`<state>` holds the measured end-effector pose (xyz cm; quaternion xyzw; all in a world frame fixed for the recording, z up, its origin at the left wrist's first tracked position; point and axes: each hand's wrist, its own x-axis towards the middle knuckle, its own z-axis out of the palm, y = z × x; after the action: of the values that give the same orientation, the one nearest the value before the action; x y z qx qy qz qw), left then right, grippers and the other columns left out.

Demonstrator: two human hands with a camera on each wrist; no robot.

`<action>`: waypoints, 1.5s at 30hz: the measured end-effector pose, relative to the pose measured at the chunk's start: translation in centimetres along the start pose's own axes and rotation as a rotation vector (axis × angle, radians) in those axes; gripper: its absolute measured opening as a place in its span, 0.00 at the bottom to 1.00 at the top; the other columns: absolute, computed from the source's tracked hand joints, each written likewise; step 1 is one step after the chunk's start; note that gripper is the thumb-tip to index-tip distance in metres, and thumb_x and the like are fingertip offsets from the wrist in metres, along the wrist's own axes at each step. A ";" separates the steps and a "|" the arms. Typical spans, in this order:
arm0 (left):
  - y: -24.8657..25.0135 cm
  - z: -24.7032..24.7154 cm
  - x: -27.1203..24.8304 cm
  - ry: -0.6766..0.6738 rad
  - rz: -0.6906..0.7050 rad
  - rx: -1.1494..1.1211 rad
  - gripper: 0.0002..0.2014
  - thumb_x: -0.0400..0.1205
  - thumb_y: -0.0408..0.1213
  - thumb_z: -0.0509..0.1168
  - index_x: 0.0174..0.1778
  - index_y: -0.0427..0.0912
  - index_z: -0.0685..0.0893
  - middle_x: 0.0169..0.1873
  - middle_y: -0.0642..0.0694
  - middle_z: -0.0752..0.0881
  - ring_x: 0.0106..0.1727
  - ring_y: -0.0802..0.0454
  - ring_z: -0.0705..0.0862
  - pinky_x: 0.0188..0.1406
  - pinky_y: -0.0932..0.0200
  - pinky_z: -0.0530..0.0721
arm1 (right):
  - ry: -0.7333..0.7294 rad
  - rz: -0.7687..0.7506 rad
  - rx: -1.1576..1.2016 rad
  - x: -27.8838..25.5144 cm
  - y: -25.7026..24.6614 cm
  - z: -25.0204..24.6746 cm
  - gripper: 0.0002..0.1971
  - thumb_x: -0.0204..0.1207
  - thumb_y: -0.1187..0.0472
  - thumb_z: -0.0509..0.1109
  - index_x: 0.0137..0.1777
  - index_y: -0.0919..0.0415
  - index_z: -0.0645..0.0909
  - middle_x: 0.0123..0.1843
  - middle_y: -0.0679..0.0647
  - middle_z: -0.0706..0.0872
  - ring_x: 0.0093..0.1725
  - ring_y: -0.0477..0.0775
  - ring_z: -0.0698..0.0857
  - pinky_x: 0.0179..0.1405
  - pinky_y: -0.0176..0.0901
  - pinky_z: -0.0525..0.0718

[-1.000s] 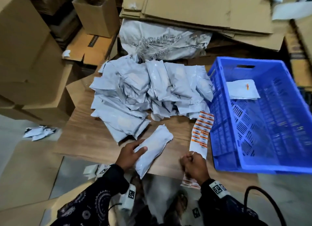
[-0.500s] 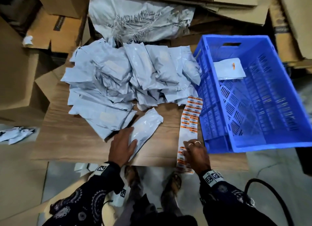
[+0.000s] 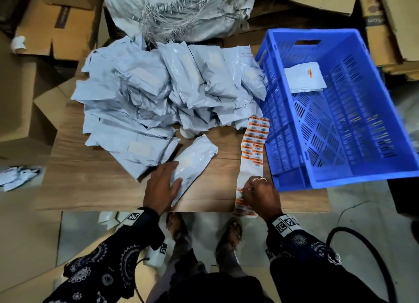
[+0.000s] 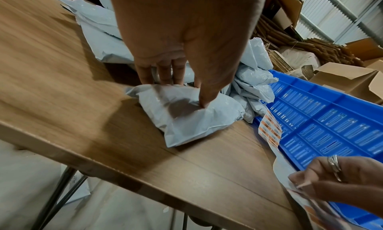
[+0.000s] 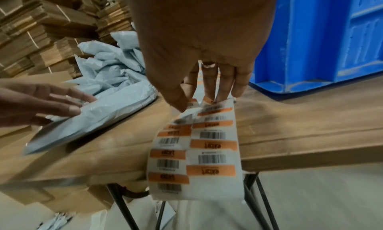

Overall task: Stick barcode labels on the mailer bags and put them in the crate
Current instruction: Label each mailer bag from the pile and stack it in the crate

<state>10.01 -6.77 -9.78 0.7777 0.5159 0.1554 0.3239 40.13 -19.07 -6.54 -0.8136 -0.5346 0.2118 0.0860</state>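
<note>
on the tabletop [image 3: 95,185], near its front edge, one mailer bag [image 3: 192,164] lies apart from the pile [image 3: 163,92], probably so that it is free for its label. the left hand [image 3: 162,187] rests on this bag with fingers nearly straight and thumb pressing down, i think to keep it from sliding. just beside the crate [image 3: 340,178] lies one label strip [image 3: 255,144], its end hanging over the tabletop edge. the right hand [image 3: 260,195] pinches a label [image 5: 189,109] on the strip between thumb and fingers, it seems to peel it off; the hanging end perhaps makes the peeling easier.

the crate stands to the right, touching the pile, so a finished bag has a short way to go. i count one bag [image 3: 305,77] inside the crate, with an orange mark on it. the pile holds many bags, too overlapped to count exactly. the task looks to be near its beginning.
</note>
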 end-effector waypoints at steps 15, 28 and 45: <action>-0.3 -1.2 0.1 -0.077 0.028 -0.074 0.33 0.75 0.39 0.70 0.80 0.48 0.76 0.75 0.46 0.81 0.74 0.45 0.80 0.72 0.45 0.79 | -0.057 -0.016 0.501 1.8 -5.4 -1.9 0.07 0.75 0.61 0.77 0.43 0.48 0.84 0.41 0.44 0.90 0.44 0.41 0.88 0.46 0.35 0.83; 0.7 -1.5 -0.6 -0.057 0.041 -0.033 0.33 0.75 0.34 0.73 0.79 0.45 0.73 0.67 0.44 0.85 0.66 0.41 0.83 0.64 0.45 0.80 | -0.242 -0.025 0.626 6.9 -14.5 2.8 0.10 0.74 0.62 0.80 0.51 0.52 0.84 0.35 0.55 0.89 0.36 0.43 0.86 0.39 0.36 0.81; 0.1 -1.7 -0.1 -0.137 0.196 0.214 0.27 0.78 0.35 0.72 0.75 0.39 0.81 0.72 0.39 0.82 0.67 0.38 0.85 0.54 0.40 0.88 | -0.132 0.055 0.404 7.7 -14.1 4.4 0.08 0.75 0.54 0.75 0.49 0.47 0.79 0.33 0.49 0.85 0.42 0.52 0.86 0.46 0.46 0.82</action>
<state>9.08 -6.27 -8.49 0.8631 0.4279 0.0770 0.2568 29.04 -6.61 -7.30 -0.7783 -0.4635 0.3699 0.2063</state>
